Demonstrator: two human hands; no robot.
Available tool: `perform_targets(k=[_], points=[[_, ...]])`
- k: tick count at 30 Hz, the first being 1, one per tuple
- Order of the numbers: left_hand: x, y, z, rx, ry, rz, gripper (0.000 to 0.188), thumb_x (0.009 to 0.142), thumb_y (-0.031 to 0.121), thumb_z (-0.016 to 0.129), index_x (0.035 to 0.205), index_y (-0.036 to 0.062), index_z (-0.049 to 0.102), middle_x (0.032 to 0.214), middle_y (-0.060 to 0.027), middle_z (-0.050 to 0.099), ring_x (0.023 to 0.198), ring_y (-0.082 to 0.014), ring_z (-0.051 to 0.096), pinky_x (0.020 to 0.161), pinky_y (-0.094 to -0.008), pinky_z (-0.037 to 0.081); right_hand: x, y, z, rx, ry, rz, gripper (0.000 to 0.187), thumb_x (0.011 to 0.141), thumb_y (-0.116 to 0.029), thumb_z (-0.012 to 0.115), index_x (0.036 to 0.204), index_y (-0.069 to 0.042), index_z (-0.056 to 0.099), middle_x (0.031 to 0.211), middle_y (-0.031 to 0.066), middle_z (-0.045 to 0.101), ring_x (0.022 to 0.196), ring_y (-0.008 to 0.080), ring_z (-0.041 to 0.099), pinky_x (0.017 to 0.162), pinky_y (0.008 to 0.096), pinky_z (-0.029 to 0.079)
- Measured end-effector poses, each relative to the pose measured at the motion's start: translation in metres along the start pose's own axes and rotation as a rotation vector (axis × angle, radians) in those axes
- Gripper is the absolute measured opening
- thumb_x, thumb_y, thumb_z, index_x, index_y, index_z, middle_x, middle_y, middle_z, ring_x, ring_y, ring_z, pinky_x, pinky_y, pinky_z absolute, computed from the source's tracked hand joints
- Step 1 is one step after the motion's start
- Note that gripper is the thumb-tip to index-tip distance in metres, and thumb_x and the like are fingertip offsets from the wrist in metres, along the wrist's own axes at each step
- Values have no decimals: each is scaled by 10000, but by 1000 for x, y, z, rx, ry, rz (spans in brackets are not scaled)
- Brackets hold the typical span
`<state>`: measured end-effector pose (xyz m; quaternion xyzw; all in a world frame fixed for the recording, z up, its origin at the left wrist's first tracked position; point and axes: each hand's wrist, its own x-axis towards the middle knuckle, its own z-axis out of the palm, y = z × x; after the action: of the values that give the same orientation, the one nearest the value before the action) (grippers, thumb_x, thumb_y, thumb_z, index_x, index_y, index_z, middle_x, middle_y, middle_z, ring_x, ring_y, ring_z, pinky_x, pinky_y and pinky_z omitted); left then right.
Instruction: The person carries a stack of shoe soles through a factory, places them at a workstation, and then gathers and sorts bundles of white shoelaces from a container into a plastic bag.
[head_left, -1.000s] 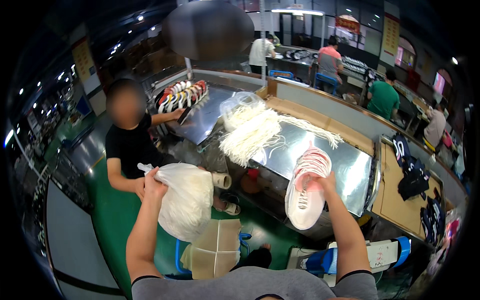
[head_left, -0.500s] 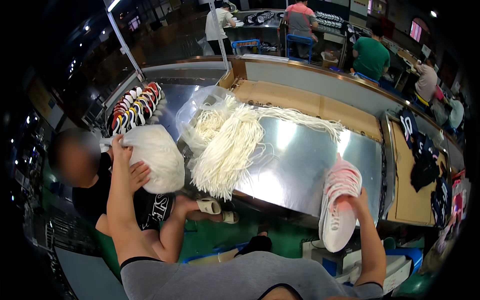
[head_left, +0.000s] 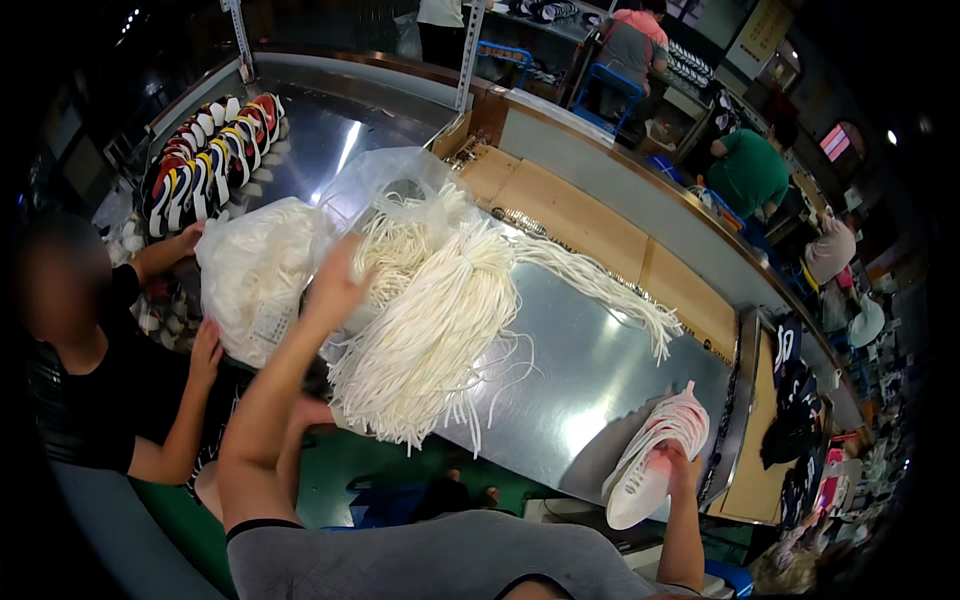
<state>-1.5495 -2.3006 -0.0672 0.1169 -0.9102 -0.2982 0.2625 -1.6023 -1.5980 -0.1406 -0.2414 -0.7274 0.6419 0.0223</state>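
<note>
My right hand (head_left: 678, 466) grips what looks like a nested stack of white shoe uppers (head_left: 640, 492), with eyelets on the front one and a pinkish tint near the top. It hangs over the near right edge of the metal table. Between a white plastic bag and the loose laces is my left hand (head_left: 338, 285), blurred, its fingers unclear. Beside it lies an opened clear bag (head_left: 385, 172) of cream laces (head_left: 392, 262). A large bundle of white laces (head_left: 430, 335) droops over the table's front edge. Another person's hands (head_left: 207, 345) touch the full white plastic bag (head_left: 255, 275).
Rows of shoe parts (head_left: 215, 155) in red, black, yellow and white stand at the far left. More laces (head_left: 600, 285) stretch along flattened cardboard (head_left: 560, 215) at the back. Dark fabric pieces (head_left: 790, 420) lie in a tray at the right. Several people work beyond the partition.
My left hand has let go of the white bag's neck and moved right, toward the laces. The bag now rests upright beside the other person. My right hand still holds the stack.
</note>
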Motion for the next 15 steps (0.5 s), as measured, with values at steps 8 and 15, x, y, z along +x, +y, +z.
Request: perform_targets(k=[8, 15], points=[[45, 64, 178, 163, -283, -162, 960, 704, 608, 635, 1297, -92, 351, 1276, -307, 420, 1226, -405, 377, 1003, -439, 336, 13, -20, 21, 178, -144, -276, 555, 601, 72, 712, 1114, 34, 504, 938, 126, 613, 712, 236, 618, 652, 345, 521], [36, 98, 235, 501, -129, -294, 1009, 692, 554, 669, 1384, -41, 238, 1365, -295, 290, 1274, -407, 276, 1028, -538, 221, 63, -35, -15, -90, -217, -205, 683, 686, -87, 725, 1272, 34, 396, 1186, 165, 522, 1018, 273, 551, 893, 361, 430]])
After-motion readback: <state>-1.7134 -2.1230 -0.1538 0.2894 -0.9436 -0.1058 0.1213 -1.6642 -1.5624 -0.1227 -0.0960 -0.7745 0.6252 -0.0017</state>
